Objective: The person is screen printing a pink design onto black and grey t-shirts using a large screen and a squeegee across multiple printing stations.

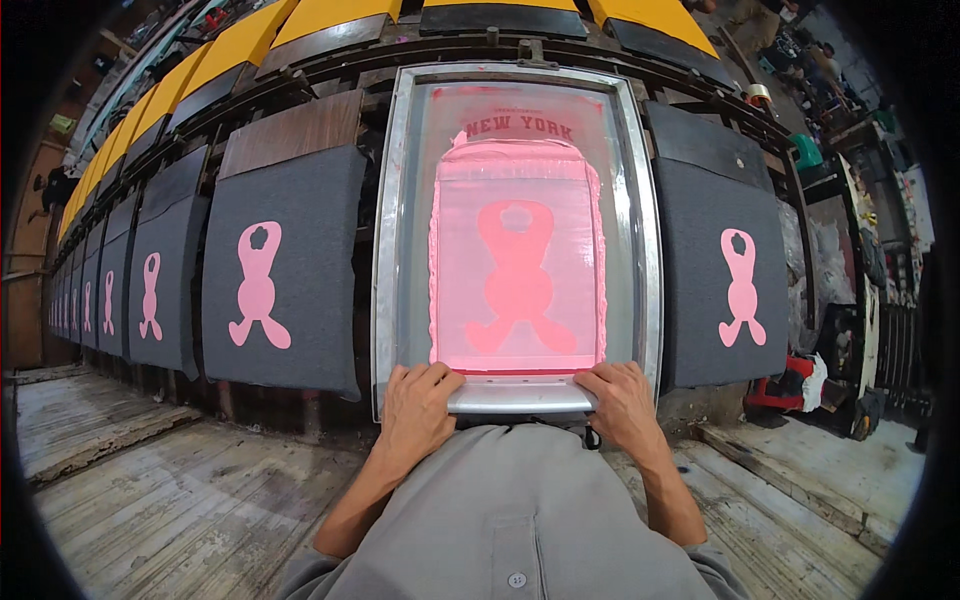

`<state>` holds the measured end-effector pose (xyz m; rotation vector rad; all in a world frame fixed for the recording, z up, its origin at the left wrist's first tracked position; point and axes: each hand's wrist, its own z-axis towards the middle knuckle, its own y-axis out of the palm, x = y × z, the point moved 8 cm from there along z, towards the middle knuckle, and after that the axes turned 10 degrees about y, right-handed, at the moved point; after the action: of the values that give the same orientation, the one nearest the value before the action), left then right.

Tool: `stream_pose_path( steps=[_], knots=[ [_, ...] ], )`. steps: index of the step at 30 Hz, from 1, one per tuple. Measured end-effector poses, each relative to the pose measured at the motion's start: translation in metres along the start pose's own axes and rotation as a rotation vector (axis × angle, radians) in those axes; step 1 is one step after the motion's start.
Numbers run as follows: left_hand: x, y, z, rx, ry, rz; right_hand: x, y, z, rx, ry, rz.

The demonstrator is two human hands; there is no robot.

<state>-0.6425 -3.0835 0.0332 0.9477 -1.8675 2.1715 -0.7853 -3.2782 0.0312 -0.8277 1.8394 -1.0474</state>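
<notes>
A metal-framed printing screen [648, 230] lies in front of me. Pink ink [455, 230] covers its mesh in a rectangle with thick ridges along the sides, and a darker pink figure with raised arms shows in the middle. At the near end of the screen is a squeegee [520, 398] with a silver handle and a red blade edge. My left hand [420, 400] is closed round its left end, and my right hand [622, 400] grips the right end. Both thumbs are partly hidden.
Dark grey fabric panels with pink printed figures lie on boards to the left [285, 290] and right [725, 270]. Yellow fabric panels [330, 18] line the far row. Wooden planks [180, 490] form the floor. A red container [785, 390] sits at the right.
</notes>
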Motion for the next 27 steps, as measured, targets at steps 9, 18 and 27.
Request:
stream_pose_path(
  steps=[9, 18, 27],
  knots=[
    [-0.031, -0.036, 0.07, -0.016, 0.049, 0.033, 0.007, -0.053, 0.068, 0.048, -0.085, 0.004],
    [-0.12, -0.062, 0.212, 0.258, 0.125, 0.189, 0.039, -0.099, 0.236, 0.384, -0.115, -0.09],
    [-0.137, -0.057, 0.233, 0.197, 0.089, 0.245, 0.05, -0.098, 0.265, 0.383, -0.12, -0.053]
  ],
)
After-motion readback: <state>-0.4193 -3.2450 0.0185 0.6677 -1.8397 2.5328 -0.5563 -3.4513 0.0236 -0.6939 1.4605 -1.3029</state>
